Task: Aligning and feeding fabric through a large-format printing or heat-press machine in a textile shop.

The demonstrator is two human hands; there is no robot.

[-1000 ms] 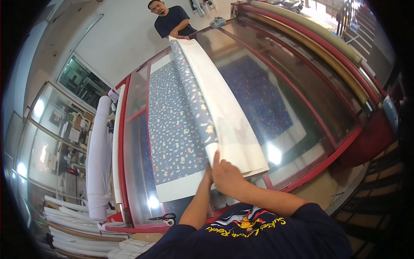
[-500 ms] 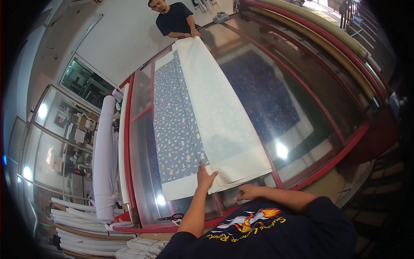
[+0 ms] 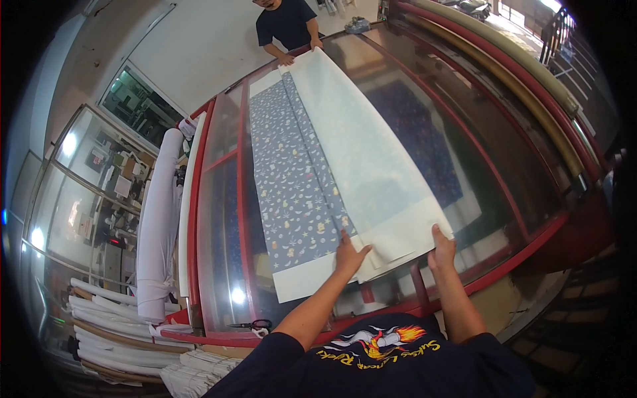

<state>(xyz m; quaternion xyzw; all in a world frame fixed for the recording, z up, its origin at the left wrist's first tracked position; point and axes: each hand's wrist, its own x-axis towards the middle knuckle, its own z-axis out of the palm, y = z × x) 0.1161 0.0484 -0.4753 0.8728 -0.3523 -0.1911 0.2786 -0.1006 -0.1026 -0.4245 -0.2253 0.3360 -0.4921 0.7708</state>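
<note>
A long sheet with a grey-blue print [image 3: 295, 192] of small white and yellow motifs and plain white borders lies along the glass-topped table. Its right part is folded over, so a white back side [image 3: 371, 152] faces up. My left hand [image 3: 350, 257] rests at the near end of the fold line, fingers stretched out and thumb spread. At the near right corner of the white layer, my right hand [image 3: 442, 252] pinches the edge with the thumb on top. A co-worker's hands [image 3: 302, 53] touch the far end of the sheet.
The table has a red frame [image 3: 511, 272]. Scissors [image 3: 255, 325] lie by its near left edge. Long rolls [image 3: 491, 73] run along the right side. A wrapped white roll [image 3: 157, 225] stands at the left, above stacked rolls [image 3: 109, 331]. A grey bundle [image 3: 357, 25] sits at the far edge.
My right hand has moved from near my body out to the right and taken the sheet's near corner. The white layer reaches further right. My left hand stays at the fold.
</note>
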